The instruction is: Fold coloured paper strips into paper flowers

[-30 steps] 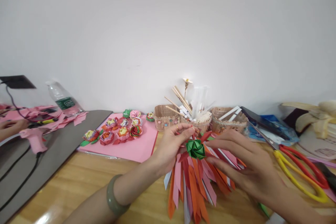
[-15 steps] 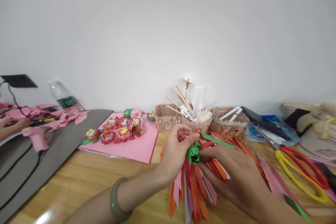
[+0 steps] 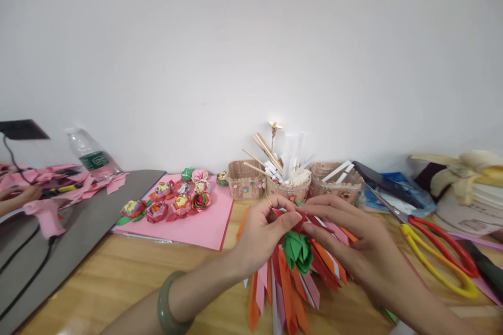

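My left hand (image 3: pixel 261 233), a jade-coloured bangle on its wrist, pinches a folded paper flower between thumb and fingers. Green petals (image 3: pixel 297 252) of this flower face me, with red paper showing behind them. From the right side my right hand (image 3: pixel 359 238) comes in, its thumb and fingertips closed on the red paper strip (image 3: pixel 310 220) at the flower's upper edge; the exact grip is partly hidden. Below and behind the flower, pointed paper strips (image 3: pixel 293 301) in orange, red, pink and white fan out over the wooden table.
Finished paper flowers (image 3: pixel 182 203) lie on a pink sheet (image 3: pixel 196 235). Behind my hands stand woven baskets (image 3: pixel 245 180) with sticks. Scissors (image 3: pixel 440 251) lie right, near a banana peel (image 3: pixel 444 180). Left are a pink glue gun (image 3: pixel 45 217), a bottle (image 3: pixel 92 157) and another person's hand (image 3: pixel 19 196).
The green flower has tipped and come slightly lower, showing more of its petals. My right hand has moved from the flower's side up to the red paper. The view has shifted slightly.
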The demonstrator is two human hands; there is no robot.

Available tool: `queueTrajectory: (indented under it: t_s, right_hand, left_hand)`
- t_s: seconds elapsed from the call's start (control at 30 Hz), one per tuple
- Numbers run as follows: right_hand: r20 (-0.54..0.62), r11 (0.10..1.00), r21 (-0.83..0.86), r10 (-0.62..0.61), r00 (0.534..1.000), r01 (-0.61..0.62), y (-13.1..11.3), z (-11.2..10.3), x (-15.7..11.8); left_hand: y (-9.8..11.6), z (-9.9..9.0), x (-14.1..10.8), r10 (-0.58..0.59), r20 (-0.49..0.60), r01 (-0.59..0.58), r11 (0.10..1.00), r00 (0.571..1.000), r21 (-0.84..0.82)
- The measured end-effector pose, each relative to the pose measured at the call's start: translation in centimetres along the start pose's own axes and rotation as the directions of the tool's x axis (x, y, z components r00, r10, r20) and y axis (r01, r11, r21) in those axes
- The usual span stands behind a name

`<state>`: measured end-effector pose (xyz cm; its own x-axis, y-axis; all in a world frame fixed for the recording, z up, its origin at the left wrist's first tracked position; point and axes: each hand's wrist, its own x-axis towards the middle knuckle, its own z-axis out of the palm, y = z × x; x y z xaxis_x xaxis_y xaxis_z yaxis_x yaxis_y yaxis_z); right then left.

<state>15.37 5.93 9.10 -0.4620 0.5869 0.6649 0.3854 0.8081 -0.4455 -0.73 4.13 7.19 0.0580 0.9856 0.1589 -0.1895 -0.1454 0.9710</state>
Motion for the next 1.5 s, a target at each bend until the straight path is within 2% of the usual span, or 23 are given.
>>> queueTrajectory:
  t_s: [0.2, 0.4, 0.63, 0.73, 0.9, 1.03, 1.27, 1.33, 1.4, 1.5]
  right_hand:
    - [-0.150, 0.975, -0.162, -0.174, 0.973, 0.149, -0.3, -0.2, -0.5]
    - [-0.155, 0.964, -0.207, -0.201, 0.967, 0.167, 0.0, -0.3, -0.3]
    - [-0.144, 0.940, -0.270, -0.254, 0.957, 0.209, 0.0, 0.0, -0.4]
    - [-0.126, 0.891, -0.371, -0.327, 0.937, 0.261, 0.0, 0.0, -0.6]
    - [-0.084, 0.818, -0.498, -0.376, 0.923, 0.288, -0.1, 0.0, -0.9]
    - [-0.114, 0.789, -0.538, -0.416, 0.902, 0.296, 0.0, -0.1, -1.1]
    - [-0.071, 0.771, -0.531, -0.454, 0.888, 0.352, 0.7, -0.2, -1.7]
    - [-0.079, 0.792, -0.500, -0.445, 0.892, 0.350, 1.0, -0.1, -1.5]
    - [-0.097, 0.850, -0.410, -0.402, 0.911, 0.331, 1.3, -0.1, -1.1]
    - [-0.042, 0.958, -0.145, -0.254, 0.966, 0.246, 1.6, -0.2, -0.4]
  left_hand:
    - [0.4, -0.1, -0.3, 0.079, 0.007, -0.079, 0.996, 0.997, -0.034]
    - [0.4, -0.1, -0.3, 0.249, -0.041, -0.243, 0.962, 0.968, 0.125]
    - [-0.1, -0.2, -0.3, 0.367, -0.061, -0.356, 0.924, 0.928, 0.136]
    - [-0.1, -0.1, -0.3, 0.448, -0.051, -0.434, 0.885, 0.893, 0.171]
    - [-0.1, 0.0, -0.2, 0.604, -0.001, -0.584, 0.771, 0.797, 0.254]
    - [-0.2, 0.0, -0.1, 0.646, 0.011, -0.620, 0.727, 0.763, 0.296]
    - [-0.8, -0.2, 0.0, 0.634, 0.023, -0.612, 0.735, 0.773, 0.294]
    - [-0.9, -0.4, 0.2, 0.614, 0.020, -0.591, 0.750, 0.789, 0.296]
    - [-0.7, -0.6, 0.5, 0.540, 0.028, -0.527, 0.807, 0.841, 0.268]
    - [-0.2, -1.1, 0.9, 0.281, 0.103, -0.295, 0.940, 0.954, 0.173]
